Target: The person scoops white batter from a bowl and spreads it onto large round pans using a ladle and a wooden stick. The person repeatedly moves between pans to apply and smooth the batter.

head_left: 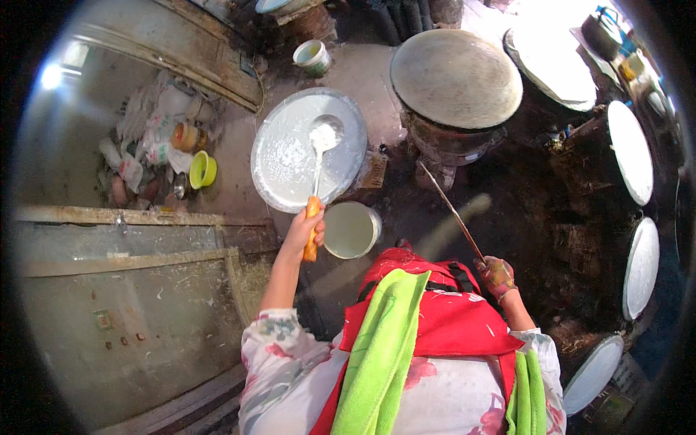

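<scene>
My left hand (305,232) is closed around the orange handle of a metal ladle (317,173). The ladle's bowl, coated in white batter, is over a wide round basin of white batter (280,155). Just below the basin stands a bucket of pale liquid (348,231). My right hand (496,277), in a stained glove, grips a long thin stick (451,209) that points up and to the left. Beyond the stick's tip, a large round griddle (455,79) rests on a round stove.
A small white bucket (315,58) stands behind the basin. More round griddles (629,152) curve along the right side. Bags, jars and a yellow-green bowl (203,169) are at the left, near a worn wooden frame (136,216). A black pot (602,35) is at the upper right.
</scene>
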Demonstrator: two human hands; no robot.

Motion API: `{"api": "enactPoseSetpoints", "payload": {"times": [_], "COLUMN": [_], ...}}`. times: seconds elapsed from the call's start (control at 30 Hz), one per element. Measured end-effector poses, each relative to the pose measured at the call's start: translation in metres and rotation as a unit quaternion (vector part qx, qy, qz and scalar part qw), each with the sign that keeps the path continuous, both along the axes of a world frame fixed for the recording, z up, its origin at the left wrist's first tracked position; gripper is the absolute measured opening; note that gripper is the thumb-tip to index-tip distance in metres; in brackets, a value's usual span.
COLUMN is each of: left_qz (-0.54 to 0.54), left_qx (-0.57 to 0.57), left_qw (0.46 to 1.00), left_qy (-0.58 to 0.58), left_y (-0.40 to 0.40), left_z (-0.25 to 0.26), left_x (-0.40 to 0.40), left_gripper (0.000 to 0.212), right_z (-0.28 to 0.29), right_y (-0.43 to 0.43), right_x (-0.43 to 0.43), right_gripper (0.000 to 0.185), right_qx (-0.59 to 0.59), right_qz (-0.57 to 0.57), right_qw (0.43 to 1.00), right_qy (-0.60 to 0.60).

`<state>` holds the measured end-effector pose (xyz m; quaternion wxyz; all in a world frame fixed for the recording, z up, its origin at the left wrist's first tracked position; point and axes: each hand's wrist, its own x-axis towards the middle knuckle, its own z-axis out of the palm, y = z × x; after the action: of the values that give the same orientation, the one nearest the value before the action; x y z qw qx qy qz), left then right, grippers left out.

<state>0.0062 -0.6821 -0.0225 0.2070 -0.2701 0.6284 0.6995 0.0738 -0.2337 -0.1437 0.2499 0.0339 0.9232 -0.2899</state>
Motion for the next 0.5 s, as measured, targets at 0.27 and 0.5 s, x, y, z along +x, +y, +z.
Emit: {"api": "enactPoseSetpoints", "payload": {"times": [0.27, 0.5], "left_qz": [-0.288, -0.209], "left_qx": [-0.55, -0.19], "left_qw": [0.784, 0.953], "left_qy": [0.002, -0.114], "left_y": [-0.061, -0.11], "left_z": [-0.118, -0.156], "left_x": [-0.095, -0.066], "left_gripper": [0.036, 0.039], "right_z": [0.014, -0.04], "right_y": [-0.091, -0.207], "right_x": [-0.056, -0.107], "right_gripper": [0.032, 0.04], "right_qx": [0.003, -0.374], "right_qz": [0.029, -0.167], "right_qw": [1.0, 0.89], "right_qy": [-0.001, -0.2]}}
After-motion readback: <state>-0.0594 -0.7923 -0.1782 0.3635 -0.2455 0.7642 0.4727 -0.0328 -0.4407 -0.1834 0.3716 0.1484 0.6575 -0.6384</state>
